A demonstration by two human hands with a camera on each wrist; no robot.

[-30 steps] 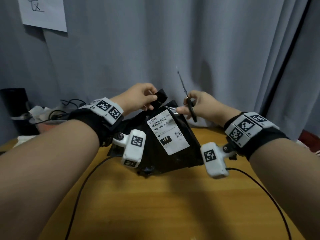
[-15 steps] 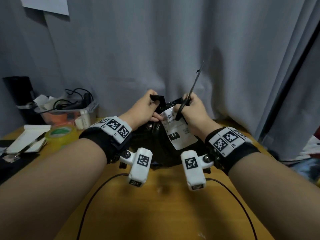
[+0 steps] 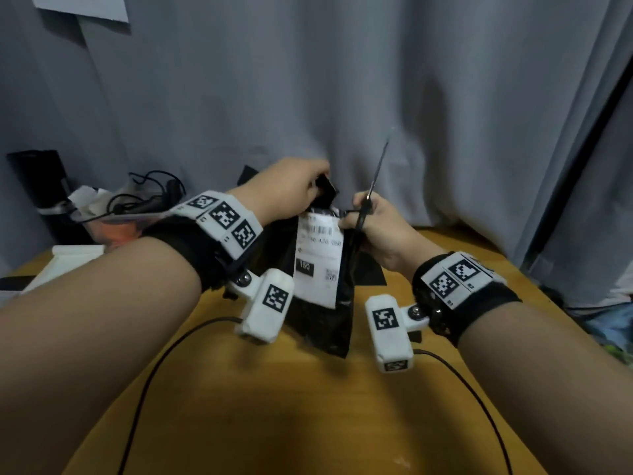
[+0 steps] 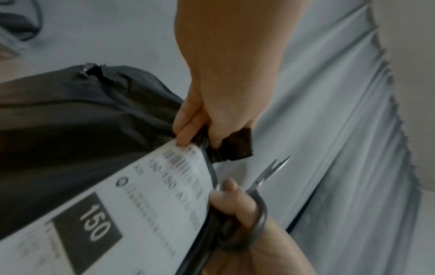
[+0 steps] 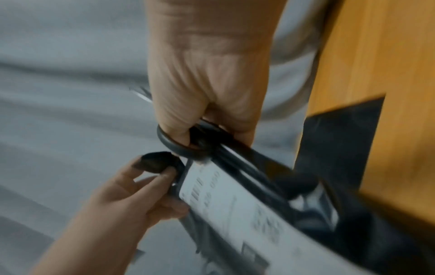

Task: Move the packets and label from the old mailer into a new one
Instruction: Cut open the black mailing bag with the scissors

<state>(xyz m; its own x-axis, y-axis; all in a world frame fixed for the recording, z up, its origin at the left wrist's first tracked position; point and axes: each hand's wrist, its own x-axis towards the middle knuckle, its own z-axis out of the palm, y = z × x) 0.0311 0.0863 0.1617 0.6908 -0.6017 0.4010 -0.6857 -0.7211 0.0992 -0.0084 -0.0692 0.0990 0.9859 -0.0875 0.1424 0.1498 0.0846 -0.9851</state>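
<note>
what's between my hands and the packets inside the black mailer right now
The black mailer itself: both hands pinch its top edge, the left hand at a corner flap, the right hand also holding the scissors. No packets show. The label remains stuck on its front.

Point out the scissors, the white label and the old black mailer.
scissors (image 4: 260, 210): left wrist view, on the dark handle loop.
white label (image 3: 317, 265): head view, mid-face of the label.
old black mailer (image 3: 322, 327): head view, lower body below the label.

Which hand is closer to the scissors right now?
Right. The right hand grips the scissors, fingers through their loops; the left hand pinches the black mailer's top corner beside them.
</note>
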